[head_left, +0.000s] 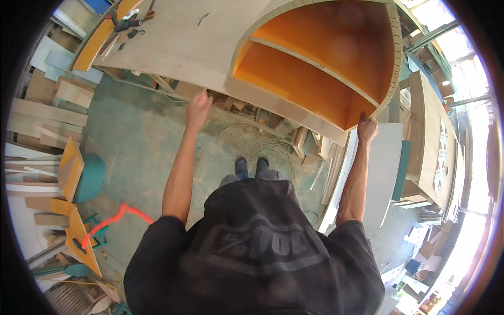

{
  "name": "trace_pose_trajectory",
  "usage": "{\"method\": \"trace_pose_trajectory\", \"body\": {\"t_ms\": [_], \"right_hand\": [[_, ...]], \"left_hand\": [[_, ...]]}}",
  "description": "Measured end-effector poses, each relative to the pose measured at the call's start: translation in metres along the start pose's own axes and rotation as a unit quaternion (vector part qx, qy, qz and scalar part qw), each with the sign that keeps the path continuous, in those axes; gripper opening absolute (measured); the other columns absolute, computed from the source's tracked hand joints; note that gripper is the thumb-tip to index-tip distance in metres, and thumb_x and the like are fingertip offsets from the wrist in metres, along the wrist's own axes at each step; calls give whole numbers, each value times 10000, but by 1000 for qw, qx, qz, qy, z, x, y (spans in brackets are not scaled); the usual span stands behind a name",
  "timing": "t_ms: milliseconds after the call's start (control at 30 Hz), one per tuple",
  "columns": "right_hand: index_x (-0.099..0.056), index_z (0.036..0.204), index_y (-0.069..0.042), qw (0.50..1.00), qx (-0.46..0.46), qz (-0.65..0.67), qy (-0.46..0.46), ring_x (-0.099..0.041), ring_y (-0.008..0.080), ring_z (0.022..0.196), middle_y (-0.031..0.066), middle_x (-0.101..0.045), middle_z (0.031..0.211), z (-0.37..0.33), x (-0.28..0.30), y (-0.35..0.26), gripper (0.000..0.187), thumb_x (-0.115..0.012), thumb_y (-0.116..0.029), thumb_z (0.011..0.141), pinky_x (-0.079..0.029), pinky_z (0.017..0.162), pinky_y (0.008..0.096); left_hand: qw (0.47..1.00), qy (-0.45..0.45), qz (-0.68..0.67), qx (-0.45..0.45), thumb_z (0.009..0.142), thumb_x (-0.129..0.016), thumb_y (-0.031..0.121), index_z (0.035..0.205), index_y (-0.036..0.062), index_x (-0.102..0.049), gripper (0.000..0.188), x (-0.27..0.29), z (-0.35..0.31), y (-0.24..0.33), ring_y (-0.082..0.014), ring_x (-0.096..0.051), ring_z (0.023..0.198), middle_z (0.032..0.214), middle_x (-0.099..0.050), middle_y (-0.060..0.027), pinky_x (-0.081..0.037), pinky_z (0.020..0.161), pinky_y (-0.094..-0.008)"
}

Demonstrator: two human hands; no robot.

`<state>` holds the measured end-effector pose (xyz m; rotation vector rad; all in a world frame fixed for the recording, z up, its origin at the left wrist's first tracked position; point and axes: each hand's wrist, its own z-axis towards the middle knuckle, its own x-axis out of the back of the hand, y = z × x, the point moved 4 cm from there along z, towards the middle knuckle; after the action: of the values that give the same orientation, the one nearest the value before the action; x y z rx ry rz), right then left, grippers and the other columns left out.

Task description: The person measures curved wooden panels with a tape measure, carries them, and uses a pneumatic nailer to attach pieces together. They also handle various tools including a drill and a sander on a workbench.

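Observation:
A curved wooden cabinet (pixel 395 63) with an orange inside and one dividing shelf (pixel 315 65) lies on a pale wooden bench (pixel 178 39) in front of me. At the cabinet's near right corner, my right hand (pixel 368 127) is closed on its edge, fingers reaching inside the orange compartment. My left hand (pixel 198 110) is closed beside the bench's near edge, left of the cabinet. Whatever its fingers may hold, if anything, is hidden.
Tools, among them a dark power tool (pixel 126 22), lie at the bench's far left. Wood offcuts (pixel 307 142) and a loose cable (pixel 252 139) are on the floor under the bench. Boards (pixel 47 118) lean at the left, near a red coiled air hose (pixel 118 215). A large wooden box (pixel 433 142) stands right.

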<state>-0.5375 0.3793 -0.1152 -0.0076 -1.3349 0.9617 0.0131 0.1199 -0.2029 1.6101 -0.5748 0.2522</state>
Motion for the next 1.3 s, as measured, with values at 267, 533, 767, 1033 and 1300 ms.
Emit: {"method": "trace_pose_trajectory", "body": {"t_ms": [267,533,767,1033,1300], "right_hand": [[-716,970,-50,999,20,-2,-38,-655,453,917,255,-685,909,11,-15,-11,295,-627,-299,839,-519,799,505],[-703,979,-23,997,33,-25,-58,-648,477,919,271,-684,940,-5,0,-5,355,-633,-344,847,-507,826,520],[-704,987,-42,997,29,-34,-61,-652,462,921,257,-686,920,-48,21,15,330,-633,-347,880,-500,793,529],[-707,1015,-56,999,7,-14,-50,-665,435,908,214,-707,902,-65,24,19,311,-639,-329,882,-504,788,501],[-708,1012,-51,1000,-22,12,-19,-678,402,883,188,-715,887,-72,20,17,333,-649,-352,881,-507,773,469]], "left_hand": [[970,54,184,-149,855,-716,374,1123,-35,-662,492,-47,126,157,-407,-658,1010,1026,-697,-250,-518,873,-468],[938,75,290,-177,879,-679,390,928,6,-724,390,-42,110,147,-419,-678,867,867,-703,-244,-537,777,-482],[939,65,263,-211,879,-683,426,668,-55,-656,526,-20,43,132,-442,-637,661,621,-615,-262,-497,632,-490],[942,88,221,-236,893,-668,411,768,-5,-682,434,-12,21,126,-399,-634,621,593,-611,-205,-492,596,-480],[944,86,240,-210,887,-677,360,857,28,-674,333,-10,15,129,-398,-654,657,638,-649,-184,-509,618,-483]]}}
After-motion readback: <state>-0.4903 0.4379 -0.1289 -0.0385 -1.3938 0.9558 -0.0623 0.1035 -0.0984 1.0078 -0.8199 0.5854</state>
